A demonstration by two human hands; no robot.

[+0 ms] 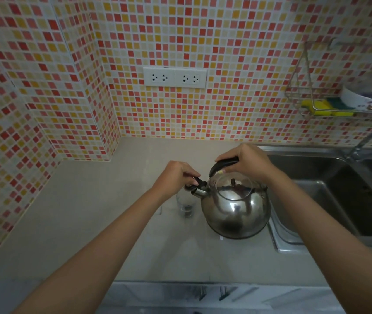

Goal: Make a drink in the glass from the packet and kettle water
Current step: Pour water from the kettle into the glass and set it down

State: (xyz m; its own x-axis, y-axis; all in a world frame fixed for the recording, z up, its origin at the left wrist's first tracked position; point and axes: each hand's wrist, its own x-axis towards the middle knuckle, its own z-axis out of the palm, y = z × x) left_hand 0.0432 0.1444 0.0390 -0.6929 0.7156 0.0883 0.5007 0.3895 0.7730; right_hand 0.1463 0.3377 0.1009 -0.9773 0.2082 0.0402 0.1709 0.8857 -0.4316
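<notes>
A shiny steel kettle is held over the beige counter, just left of the sink. My right hand grips its black handle from above. My left hand pinches the black cap on the kettle's spout. Below the spout stands a clear glass with something dark at its bottom. The packet is not in view.
A steel sink with a tap lies to the right. A wire rack on the tiled wall holds sponges and a bowl. Two wall sockets sit above the counter. Drawer handles show below the counter's front edge.
</notes>
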